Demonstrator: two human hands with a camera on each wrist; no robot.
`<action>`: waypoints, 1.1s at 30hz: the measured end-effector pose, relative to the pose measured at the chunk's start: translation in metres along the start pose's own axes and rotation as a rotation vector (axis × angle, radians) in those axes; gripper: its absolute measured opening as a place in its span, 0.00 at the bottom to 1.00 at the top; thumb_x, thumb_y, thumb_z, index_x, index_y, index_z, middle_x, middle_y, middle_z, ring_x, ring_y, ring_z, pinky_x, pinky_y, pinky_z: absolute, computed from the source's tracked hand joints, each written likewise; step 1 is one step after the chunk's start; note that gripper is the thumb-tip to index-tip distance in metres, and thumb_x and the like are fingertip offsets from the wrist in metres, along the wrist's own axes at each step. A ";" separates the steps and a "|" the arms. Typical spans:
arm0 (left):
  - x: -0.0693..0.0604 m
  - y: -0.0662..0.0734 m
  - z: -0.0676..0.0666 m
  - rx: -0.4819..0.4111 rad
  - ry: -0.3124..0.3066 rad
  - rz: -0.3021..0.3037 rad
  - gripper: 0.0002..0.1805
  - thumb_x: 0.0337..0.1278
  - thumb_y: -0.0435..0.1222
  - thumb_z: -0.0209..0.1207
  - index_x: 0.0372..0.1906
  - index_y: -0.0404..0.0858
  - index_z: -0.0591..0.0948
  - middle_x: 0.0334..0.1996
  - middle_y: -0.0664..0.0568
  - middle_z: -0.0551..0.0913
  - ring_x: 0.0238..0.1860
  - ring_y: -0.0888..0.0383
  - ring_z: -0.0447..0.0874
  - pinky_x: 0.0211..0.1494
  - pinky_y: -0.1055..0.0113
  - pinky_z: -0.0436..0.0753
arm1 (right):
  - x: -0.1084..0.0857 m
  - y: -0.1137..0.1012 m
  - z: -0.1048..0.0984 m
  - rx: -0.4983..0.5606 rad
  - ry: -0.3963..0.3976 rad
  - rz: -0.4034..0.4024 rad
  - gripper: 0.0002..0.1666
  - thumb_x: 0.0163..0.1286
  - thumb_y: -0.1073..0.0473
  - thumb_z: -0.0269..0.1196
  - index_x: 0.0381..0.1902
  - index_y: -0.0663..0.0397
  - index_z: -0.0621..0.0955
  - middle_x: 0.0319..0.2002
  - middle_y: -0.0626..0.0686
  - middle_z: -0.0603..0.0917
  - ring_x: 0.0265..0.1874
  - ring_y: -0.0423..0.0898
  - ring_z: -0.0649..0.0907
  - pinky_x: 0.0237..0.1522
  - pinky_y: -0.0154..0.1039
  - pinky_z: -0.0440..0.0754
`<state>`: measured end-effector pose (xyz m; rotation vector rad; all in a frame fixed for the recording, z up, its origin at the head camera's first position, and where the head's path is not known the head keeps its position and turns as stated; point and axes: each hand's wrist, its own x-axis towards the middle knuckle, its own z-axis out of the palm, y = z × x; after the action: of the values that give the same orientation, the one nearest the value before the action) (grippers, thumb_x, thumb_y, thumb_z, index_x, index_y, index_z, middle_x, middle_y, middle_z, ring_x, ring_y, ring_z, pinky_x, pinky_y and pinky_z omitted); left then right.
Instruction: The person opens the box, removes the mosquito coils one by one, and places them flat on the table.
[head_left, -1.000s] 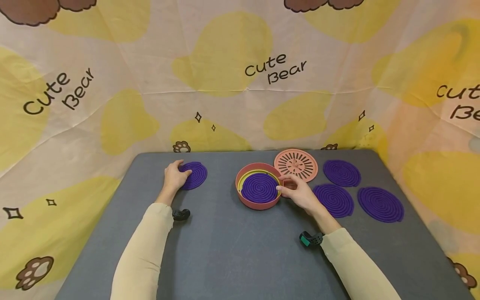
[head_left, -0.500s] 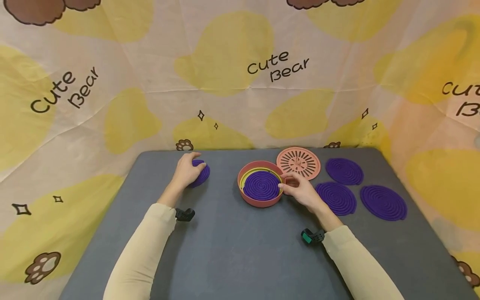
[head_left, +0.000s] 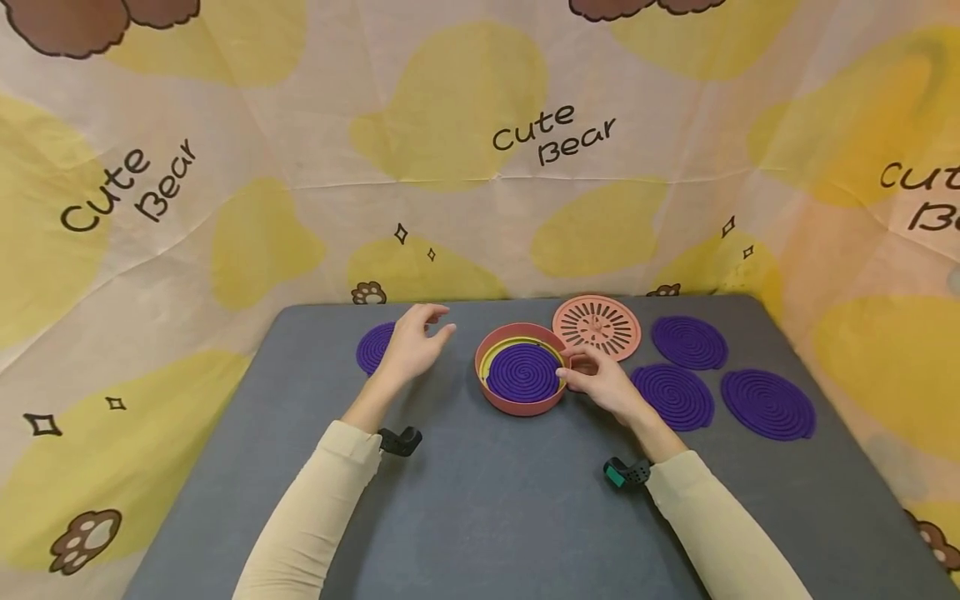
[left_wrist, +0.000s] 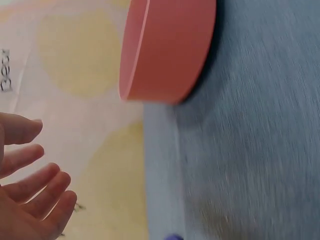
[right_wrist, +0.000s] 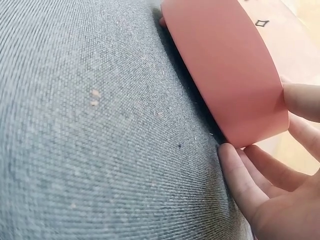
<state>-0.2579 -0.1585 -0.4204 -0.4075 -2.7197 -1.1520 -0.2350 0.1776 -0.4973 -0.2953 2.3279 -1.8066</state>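
Printed fabric (head_left: 450, 108) backs a grey table (head_left: 480, 500) where the right hand (head_left: 602, 383) pinches a red bowl (head_left: 521, 409) (purple coil (head_left: 523, 372) inside), seemingly to steady it, and the empty left hand (head_left: 412, 346), fingers loosely spread, hovers left of the bowl.

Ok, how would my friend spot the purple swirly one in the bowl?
On the grey table, find the round reddish bowl the right hand holds. The purple spiral lies inside it; the other four purple discs lie outside.

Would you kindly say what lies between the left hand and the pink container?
The head view shows only bare grey tabletop between the left hand and pink container.
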 end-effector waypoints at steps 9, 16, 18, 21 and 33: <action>0.000 0.031 0.024 -0.087 -0.039 0.075 0.19 0.71 0.38 0.62 0.61 0.35 0.81 0.55 0.43 0.81 0.57 0.43 0.77 0.62 0.50 0.78 | 0.002 -0.003 0.000 0.014 -0.013 0.002 0.29 0.72 0.54 0.68 0.64 0.62 0.75 0.59 0.64 0.77 0.57 0.59 0.80 0.51 0.44 0.86; 0.005 0.043 0.050 -0.079 -0.079 0.119 0.18 0.70 0.38 0.62 0.59 0.33 0.81 0.54 0.39 0.81 0.55 0.44 0.79 0.58 0.52 0.79 | 0.003 -0.003 0.000 0.020 -0.013 0.001 0.28 0.71 0.55 0.68 0.63 0.62 0.75 0.59 0.65 0.77 0.56 0.59 0.81 0.50 0.43 0.86; 0.006 0.044 0.058 -0.074 -0.089 0.114 0.18 0.70 0.38 0.62 0.59 0.33 0.82 0.54 0.39 0.81 0.55 0.45 0.79 0.57 0.52 0.80 | 0.002 -0.003 0.000 0.020 -0.011 0.005 0.27 0.71 0.55 0.68 0.62 0.61 0.76 0.58 0.64 0.77 0.56 0.58 0.81 0.50 0.42 0.86; 0.009 0.045 0.068 -0.063 -0.110 0.089 0.19 0.70 0.39 0.62 0.59 0.34 0.82 0.54 0.41 0.81 0.55 0.47 0.80 0.58 0.51 0.80 | 0.002 -0.002 0.000 0.016 -0.010 0.013 0.26 0.71 0.55 0.68 0.62 0.61 0.76 0.58 0.64 0.77 0.56 0.58 0.81 0.50 0.42 0.86; 0.022 0.043 0.100 -0.038 -0.171 -0.025 0.20 0.71 0.42 0.60 0.61 0.37 0.81 0.56 0.43 0.79 0.60 0.46 0.77 0.63 0.50 0.77 | 0.001 -0.001 -0.001 0.005 -0.022 0.007 0.28 0.72 0.54 0.68 0.63 0.61 0.75 0.59 0.65 0.77 0.57 0.59 0.81 0.51 0.44 0.86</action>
<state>-0.2701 -0.0535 -0.4552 -0.4996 -2.8586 -1.2311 -0.2356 0.1778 -0.4964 -0.3040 2.3061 -1.7971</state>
